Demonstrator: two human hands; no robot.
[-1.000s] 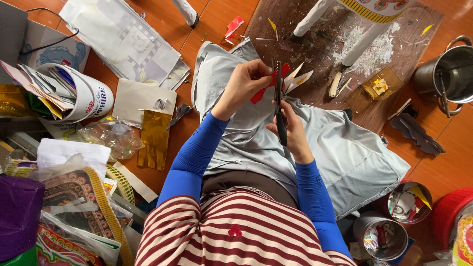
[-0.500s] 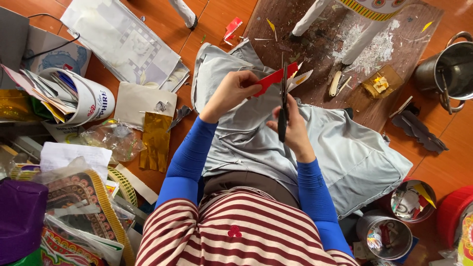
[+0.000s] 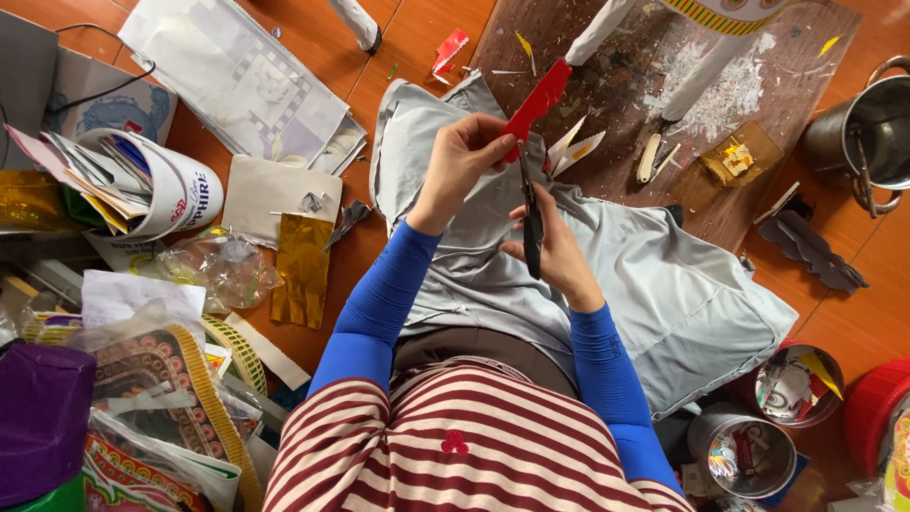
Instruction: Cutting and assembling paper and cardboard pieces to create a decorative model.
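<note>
Red paper strip pinched between left fingertips

The scene is evenly and brightly lit by soft daylight. Only faint shadows are cast. Edges are slightly stretched; focus is kept sharp.

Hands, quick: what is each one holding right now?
Left hand: closed, fingers pinching a red paper strip.
Right hand: closed around black scissors.
</note>
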